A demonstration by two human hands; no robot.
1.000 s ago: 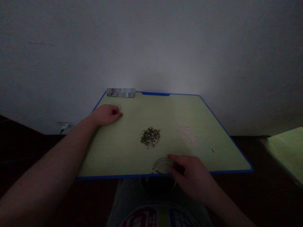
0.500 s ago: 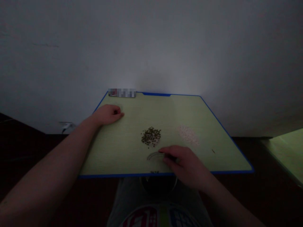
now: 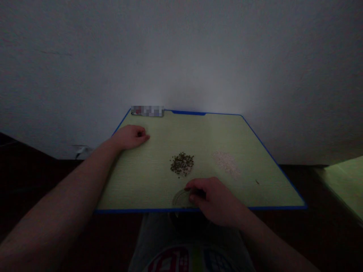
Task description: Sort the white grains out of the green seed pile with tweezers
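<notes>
At the tabletop's (image 3: 136,181) near edge the right hand (image 3: 217,200) pinches a clear disc (image 3: 178,196). Farther in, dark beans (image 3: 182,163) lie near its middle, pale grains (image 3: 227,163) toward the right edge. By the left edge rests the left hand (image 3: 132,136), fingers curled; holding anything, I can't tell. Behind the far edge stands a dim grey wall (image 3: 184,56).

"Where does your camera look from?"
"From your head: it's one view, facing forward and down over the table (image 3: 136,181) (a bit of your own clothing (image 3: 195,261) shows at the bottom)."
"How much does it take in?"
"You get the tabletop from near edge to far, with the wall (image 3: 181,56) across the upper part."
"And how near are your hands?"
"Close: your forearms (image 3: 70,196) enter from the lower corners, your left hand (image 3: 132,136) about mid-height, your right hand (image 3: 215,200) lower."
</notes>
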